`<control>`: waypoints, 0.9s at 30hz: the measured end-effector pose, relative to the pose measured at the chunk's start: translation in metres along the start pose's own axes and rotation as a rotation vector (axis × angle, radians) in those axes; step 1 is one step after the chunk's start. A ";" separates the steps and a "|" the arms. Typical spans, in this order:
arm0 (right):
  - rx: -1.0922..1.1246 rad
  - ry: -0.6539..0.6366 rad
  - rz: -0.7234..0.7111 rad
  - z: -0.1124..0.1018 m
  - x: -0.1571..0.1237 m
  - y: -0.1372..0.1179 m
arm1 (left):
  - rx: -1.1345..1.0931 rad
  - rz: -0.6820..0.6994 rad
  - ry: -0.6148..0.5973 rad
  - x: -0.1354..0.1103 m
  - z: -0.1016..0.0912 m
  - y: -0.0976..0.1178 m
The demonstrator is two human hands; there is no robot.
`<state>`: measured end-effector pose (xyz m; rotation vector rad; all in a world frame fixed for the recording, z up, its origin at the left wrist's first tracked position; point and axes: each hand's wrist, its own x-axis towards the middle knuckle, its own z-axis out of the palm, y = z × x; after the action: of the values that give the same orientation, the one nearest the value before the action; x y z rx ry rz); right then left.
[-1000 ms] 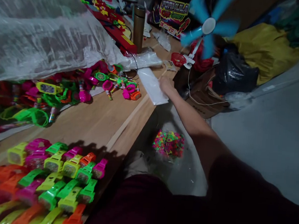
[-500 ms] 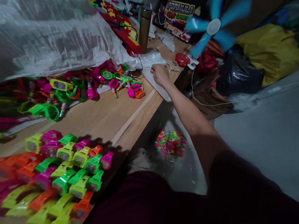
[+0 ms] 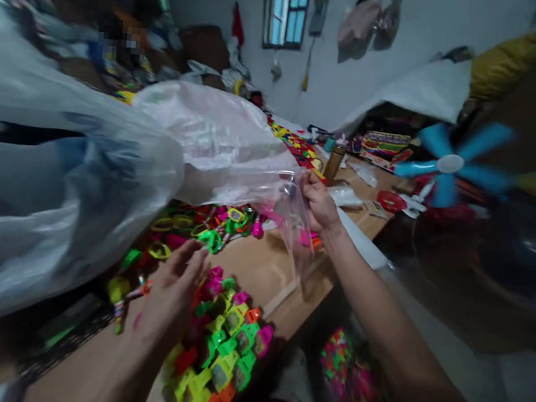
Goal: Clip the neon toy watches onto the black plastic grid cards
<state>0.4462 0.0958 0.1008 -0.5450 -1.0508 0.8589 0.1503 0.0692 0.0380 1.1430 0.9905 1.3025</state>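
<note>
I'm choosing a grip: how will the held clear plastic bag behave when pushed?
The clear plastic bag probably flops, since it hangs limply from the right hand. It looks light, being thin, see-through film; its shine suggests slipperiness.

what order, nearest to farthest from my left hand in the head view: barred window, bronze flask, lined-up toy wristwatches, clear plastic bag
1. Lined-up toy wristwatches: just right of your left hand.
2. Clear plastic bag: farther right, in your right hand.
3. Bronze flask: beyond the bag, on the table.
4. Barred window: on the back wall.
</note>
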 end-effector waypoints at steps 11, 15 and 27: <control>0.341 0.116 0.166 0.054 -0.008 0.036 | -0.226 -0.332 -0.187 0.004 -0.007 0.019; 0.190 0.162 0.099 0.042 -0.001 0.052 | -0.163 -0.296 -0.206 -0.002 -0.019 0.022; -0.811 -0.212 -0.103 0.085 -0.062 0.069 | 0.316 0.193 0.197 0.009 -0.032 0.012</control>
<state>0.3312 0.0837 0.0527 -1.0779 -1.6107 0.3720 0.1172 0.0797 0.0446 1.3961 1.2903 1.4684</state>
